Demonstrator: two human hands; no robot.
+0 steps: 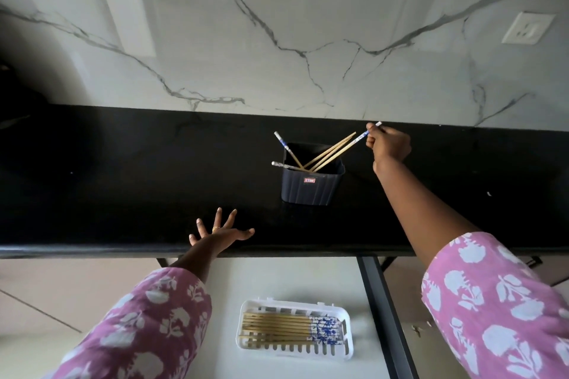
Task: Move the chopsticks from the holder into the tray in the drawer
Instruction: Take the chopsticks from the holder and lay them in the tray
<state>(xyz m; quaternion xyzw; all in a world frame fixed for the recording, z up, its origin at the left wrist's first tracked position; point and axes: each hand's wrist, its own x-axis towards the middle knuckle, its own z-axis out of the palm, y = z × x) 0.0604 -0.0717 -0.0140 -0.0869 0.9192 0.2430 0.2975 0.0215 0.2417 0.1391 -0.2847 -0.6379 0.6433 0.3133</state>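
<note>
A dark blue ribbed holder (311, 186) stands on the black counter and holds several wooden chopsticks (328, 154) with blue-and-white patterned tops. My right hand (388, 144) pinches the patterned top of one chopstick that leans out of the holder to the right. My left hand (220, 229) rests flat on the counter's front edge with its fingers spread. Below the counter, a white slotted tray (346, 348) lies in the open drawer with several chopsticks (283, 329) lined up side by side in it.
The black counter (123, 178) runs across the view under a white marbled wall with a socket (528, 28) at the upper right. The white drawer floor (277, 280) is bounded on the right by a dark rail (385, 317).
</note>
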